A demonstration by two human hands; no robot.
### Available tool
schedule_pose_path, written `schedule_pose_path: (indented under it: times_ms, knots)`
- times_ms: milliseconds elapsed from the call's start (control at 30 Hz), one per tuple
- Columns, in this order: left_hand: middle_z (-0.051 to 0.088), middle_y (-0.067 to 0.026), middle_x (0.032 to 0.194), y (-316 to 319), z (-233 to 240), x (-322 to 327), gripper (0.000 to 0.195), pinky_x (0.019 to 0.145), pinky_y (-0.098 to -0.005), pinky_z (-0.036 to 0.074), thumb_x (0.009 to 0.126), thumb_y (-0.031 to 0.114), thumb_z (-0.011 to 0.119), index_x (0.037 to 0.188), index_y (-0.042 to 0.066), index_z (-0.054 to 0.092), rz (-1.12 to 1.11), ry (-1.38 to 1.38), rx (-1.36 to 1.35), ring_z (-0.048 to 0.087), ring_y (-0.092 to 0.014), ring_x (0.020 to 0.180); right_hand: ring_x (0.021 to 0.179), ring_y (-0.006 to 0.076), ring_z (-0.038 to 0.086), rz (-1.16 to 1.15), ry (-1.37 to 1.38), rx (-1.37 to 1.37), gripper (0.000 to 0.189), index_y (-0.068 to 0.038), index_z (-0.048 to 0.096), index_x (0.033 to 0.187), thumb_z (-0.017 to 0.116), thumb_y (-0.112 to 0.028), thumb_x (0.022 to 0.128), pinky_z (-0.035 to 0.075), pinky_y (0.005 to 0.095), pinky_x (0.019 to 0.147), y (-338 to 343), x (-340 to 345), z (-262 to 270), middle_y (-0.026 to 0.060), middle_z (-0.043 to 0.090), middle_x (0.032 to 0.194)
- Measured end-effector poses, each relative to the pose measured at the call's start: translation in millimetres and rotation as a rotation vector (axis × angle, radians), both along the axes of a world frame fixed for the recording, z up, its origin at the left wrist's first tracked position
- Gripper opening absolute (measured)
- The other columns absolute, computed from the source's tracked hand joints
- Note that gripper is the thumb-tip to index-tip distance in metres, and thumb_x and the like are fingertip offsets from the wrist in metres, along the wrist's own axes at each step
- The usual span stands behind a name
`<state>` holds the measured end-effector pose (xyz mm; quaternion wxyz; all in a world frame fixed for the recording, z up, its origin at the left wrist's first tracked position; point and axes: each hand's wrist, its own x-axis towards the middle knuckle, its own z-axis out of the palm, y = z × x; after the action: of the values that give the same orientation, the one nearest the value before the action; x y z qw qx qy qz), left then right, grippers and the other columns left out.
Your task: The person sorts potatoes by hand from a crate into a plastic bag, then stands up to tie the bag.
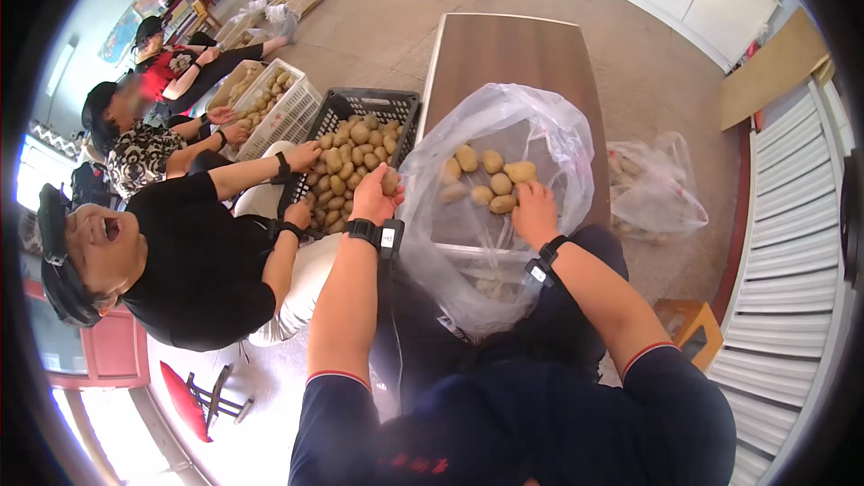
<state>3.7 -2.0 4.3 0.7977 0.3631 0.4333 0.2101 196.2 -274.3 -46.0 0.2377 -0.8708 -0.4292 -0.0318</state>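
My left hand [372,197] holds a potato [390,181] at the left rim of a clear plastic bag [432,270]. The bag lies wide on the brown wooden table [513,47] and droops over its near edge towards my lap. Several loose potatoes [501,183] rest inside the bag. My right hand [536,212] reaches into the bag, its fingertips against the potatoes at the right of the group; whether it grips one is hidden. Left of the table, a black plastic crate [405,104] is heaped with potatoes [344,162].
A co-worker in black [202,250] sits close at my left, both hands at the crate. Beyond are two more people and a white crate [297,104] of potatoes. A filled plastic bag [665,189] lies on the floor right of the table, near a radiator [783,229] and yellow stool [698,334].
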Motion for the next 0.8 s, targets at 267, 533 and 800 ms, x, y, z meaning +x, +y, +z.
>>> schedule_pose_path:
  times_ms: [267, 533, 800]
  knots:
    - [0.058, -0.0134, 0.092, 29, -27, -28, 0.022, 0.057, -0.0374, 0.052, 0.091, 0.020, 0.055, 0.105, 0.003, 0.051, 0.307, -0.024, -0.090, 0.058, -0.028, 0.068, 0.097, 0.0405, 0.055, -0.041, 0.057, -0.189, 0.037, -0.012, 0.054, 0.117, 0.055, -0.007, 0.081, 0.049, 0.0461, 0.081, -4, -4, -15, 0.0131, 0.050, 0.119]
    - [0.056, -0.0189, 0.098, 42, -59, -42, 0.018, 0.060, -0.0423, 0.053, 0.085, 0.004, 0.050, 0.101, -0.003, 0.053, 0.412, -0.105, -0.020, 0.059, -0.033, 0.076, 0.102, 0.0405, 0.054, -0.064, 0.216, -0.261, 0.047, -0.009, 0.051, 0.118, 0.061, -0.006, 0.073, 0.048, 0.0484, 0.084, -14, -1, -19, 0.0174, 0.049, 0.119]
    - [0.061, -0.0142, 0.078, 92, -100, -91, 0.024, 0.065, -0.0387, 0.054, 0.083, 0.024, 0.065, 0.080, 0.000, 0.060, 0.011, 0.381, 0.719, 0.065, -0.030, 0.074, 0.108, 0.0397, 0.052, -0.058, 0.344, 0.076, 0.051, -0.005, 0.049, 0.119, 0.064, -0.010, 0.071, 0.044, 0.0430, 0.093, 3, -4, -26, 0.0209, 0.050, 0.117]
